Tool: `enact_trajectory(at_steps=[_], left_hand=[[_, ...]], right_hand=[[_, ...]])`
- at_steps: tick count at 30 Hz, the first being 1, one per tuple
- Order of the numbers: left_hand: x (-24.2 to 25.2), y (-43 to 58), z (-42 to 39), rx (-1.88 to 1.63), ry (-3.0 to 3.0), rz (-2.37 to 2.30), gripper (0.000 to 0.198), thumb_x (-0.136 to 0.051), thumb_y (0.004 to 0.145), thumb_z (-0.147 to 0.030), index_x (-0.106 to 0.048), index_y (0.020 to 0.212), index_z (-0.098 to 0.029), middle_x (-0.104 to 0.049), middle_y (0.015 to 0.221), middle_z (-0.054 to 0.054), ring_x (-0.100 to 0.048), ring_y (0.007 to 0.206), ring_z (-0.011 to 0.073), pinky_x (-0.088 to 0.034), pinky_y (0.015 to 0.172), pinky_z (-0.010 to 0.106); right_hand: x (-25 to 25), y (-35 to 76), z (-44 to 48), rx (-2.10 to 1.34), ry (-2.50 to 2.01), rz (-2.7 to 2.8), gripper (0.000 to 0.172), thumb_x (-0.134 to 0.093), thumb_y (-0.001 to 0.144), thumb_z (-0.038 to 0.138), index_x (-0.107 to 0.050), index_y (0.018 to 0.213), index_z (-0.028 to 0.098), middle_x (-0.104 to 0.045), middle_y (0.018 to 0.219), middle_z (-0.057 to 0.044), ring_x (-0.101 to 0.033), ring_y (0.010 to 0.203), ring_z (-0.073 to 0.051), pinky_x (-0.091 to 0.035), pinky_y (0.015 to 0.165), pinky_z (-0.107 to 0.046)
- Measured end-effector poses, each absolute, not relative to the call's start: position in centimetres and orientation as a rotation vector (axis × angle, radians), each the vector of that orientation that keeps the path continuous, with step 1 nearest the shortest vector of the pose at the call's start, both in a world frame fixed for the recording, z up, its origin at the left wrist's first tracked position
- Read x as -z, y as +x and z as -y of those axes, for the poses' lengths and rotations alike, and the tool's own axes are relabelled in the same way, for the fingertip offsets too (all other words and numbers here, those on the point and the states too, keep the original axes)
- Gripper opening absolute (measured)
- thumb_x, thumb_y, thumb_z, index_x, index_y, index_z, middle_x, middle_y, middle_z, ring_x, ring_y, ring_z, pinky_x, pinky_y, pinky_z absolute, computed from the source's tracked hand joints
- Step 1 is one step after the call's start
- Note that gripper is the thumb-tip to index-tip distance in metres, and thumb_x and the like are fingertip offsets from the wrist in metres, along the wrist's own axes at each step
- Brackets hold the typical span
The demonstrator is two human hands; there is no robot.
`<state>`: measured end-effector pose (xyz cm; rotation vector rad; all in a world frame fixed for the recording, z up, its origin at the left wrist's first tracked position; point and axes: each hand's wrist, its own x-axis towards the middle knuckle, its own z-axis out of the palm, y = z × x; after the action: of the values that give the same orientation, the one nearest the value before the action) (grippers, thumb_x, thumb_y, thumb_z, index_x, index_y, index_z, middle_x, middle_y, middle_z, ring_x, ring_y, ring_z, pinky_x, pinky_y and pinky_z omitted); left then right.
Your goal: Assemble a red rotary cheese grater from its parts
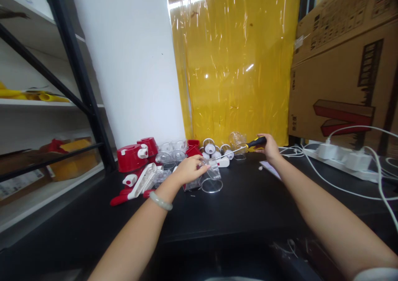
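Note:
My left hand (191, 170) is closed on a clear plastic part (214, 171) above the black table, near its middle. A clear round cup (212, 185) stands just below that part. In my right hand (268, 147) is a screwdriver (256, 142) with a black and yellow handle, its shaft pointing left to the clear part. Behind my left hand are white round parts (209, 148), a red box-shaped part (193, 147) and a white piece (223, 162) with a red mark.
Red bowls (132, 158), white-and-red handles (142, 182) and clear cups (170, 150) lie at the left. A white power strip (345, 161) with cables and a large cardboard box (338, 73) are at the right. A yellow plastic curtain (233, 65) hangs behind.

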<state>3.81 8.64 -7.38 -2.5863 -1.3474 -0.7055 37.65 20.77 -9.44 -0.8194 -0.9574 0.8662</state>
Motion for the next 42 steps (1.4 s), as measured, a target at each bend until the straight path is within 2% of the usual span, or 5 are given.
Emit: enact_trajectory(at_steps=[6,16,21,35,42], left_hand=[[7.45,3.83,-8.68,0.721,-2.583,1.363,0.047,-0.050,0.096,-0.052,-0.071,0.071,-0.018,-0.071,0.121,0.010,-0.068,0.107,0.0257,-0.052,0.094,0.038],[7.56,3.60,-9.02,0.747,-2.616,1.310,0.048,-0.051,0.096,-0.052,-0.069,0.068,-0.018,-0.070,0.124,0.010,-0.067,0.110,0.0254,-0.051,0.097,0.038],[7.43,3.75,-8.78,0.742,-2.613,1.333,0.049,-0.050,0.096,-0.052,-0.069,0.068,-0.018,-0.070,0.125,0.011,-0.067,0.110,0.0260,-0.052,0.096,0.038],[7.56,3.69,-8.93,0.747,-2.615,1.328,0.047,-0.050,0.096,-0.052,-0.069,0.069,-0.018,-0.070,0.123,0.011,-0.067,0.109,0.0250,-0.052,0.097,0.038],[7.42,3.79,-8.74,0.744,-2.619,1.338,0.047,-0.050,0.096,-0.051,-0.069,0.070,-0.018,-0.070,0.123,0.011,-0.067,0.109,0.0252,-0.052,0.096,0.037]], right_hand=[[9.09,37.69,-20.36,-0.938,-0.784,0.938,0.023,-0.046,0.081,0.025,-0.059,0.100,0.021,-0.058,0.064,0.003,-0.060,0.045,-0.015,-0.047,0.042,-0.025],[9.28,37.32,-20.52,-0.800,-0.886,1.001,0.030,-0.054,0.087,0.048,-0.058,0.099,0.021,-0.047,0.051,0.007,-0.049,0.038,-0.011,-0.045,0.041,-0.023],[9.35,37.49,-20.50,-0.841,-0.841,0.956,0.027,-0.044,0.087,0.038,-0.061,0.099,0.021,-0.058,0.070,0.002,-0.058,0.047,-0.014,-0.048,0.044,-0.027],[9.49,37.40,-20.79,-0.790,-0.848,0.975,0.033,-0.062,0.080,0.052,-0.057,0.092,0.022,-0.051,0.056,0.006,-0.046,0.038,-0.010,-0.042,0.039,-0.023],[9.14,37.62,-20.34,-0.897,-0.802,0.933,0.019,-0.047,0.082,0.032,-0.058,0.093,0.022,-0.057,0.066,0.003,-0.057,0.046,-0.013,-0.047,0.042,-0.025]])
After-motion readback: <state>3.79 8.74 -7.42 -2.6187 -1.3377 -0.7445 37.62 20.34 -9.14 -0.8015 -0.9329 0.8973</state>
